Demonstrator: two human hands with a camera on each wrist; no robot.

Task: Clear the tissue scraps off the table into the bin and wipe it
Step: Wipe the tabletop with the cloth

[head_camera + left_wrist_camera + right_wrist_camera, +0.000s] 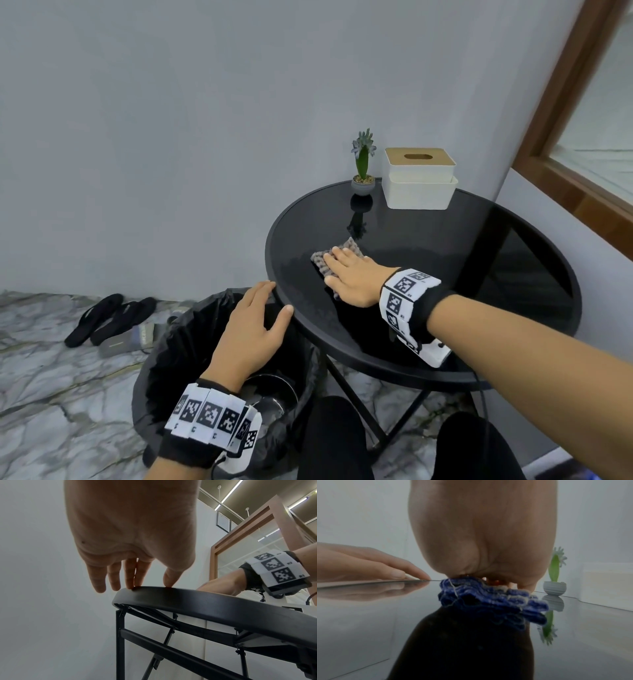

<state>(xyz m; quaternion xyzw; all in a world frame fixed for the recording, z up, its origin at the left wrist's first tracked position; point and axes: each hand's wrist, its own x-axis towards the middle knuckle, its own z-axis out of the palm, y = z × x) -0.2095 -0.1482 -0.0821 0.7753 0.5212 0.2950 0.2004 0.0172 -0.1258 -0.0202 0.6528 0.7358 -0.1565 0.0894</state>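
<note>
Nearest the head camera, two dark-clad knees [334, 442] are seen at the bottom edge, with a black-lined bin [164, 359] standing on the marble floor just left of them, against the table's near-left edge.

Left hand [251, 334]: held over the bin's mouth, fingers straight and close together, thumb splayed aside. In the left wrist view the fingertips [132, 582] and thumb tip are seen touching the top of the table rim [197, 601]; nothing is held.

Right hand [354, 277]: laid palm down on a cloth [322, 262] on the glossy black round table [479, 274], left of centre. Fingers are extended flat and slightly spread over the cloth. The cloth is bunched beneath palm and fingers; its knobbly edge is seen protruding past the fingertips on the far side and at the thumb side. In the right wrist view the cloth [496, 601] reads blue, crumpled under the heel of the hand and mirrored in the tabletop.

No tissue scraps can be made out on the tabletop; the bin's contents cannot be told apart.

At the table's far edge, a small potted plant [363, 164] is set just beside a white tissue box [419, 178] with a wooden lid. Black sandals [109, 317] are noted on the floor by the wall.
</note>
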